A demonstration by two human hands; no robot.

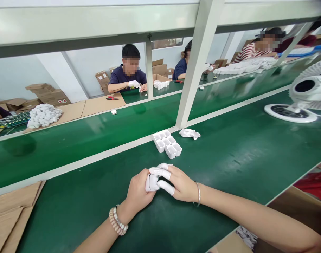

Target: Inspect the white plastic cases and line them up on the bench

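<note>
My left hand (137, 191) and my right hand (177, 182) meet low over the green table (229, 165), close to me. Between them sits a small white plastic part (151, 182), gripped by the left hand and touched by the right fingers. White finger cots cover several fingers of my right hand. Just beyond the hands stands a cluster of small white plastic cups (167, 142) in two rows. A crumpled white glove (189, 133) lies to the right of the cups.
A white upright post (194, 66) rises behind the cups. A white fan (305, 95) stands at the right. Across the green belt (97, 130) several people sit working. A heap of white parts (43, 115) lies on cardboard at left. Cardboard sheets (12, 211) lie near left.
</note>
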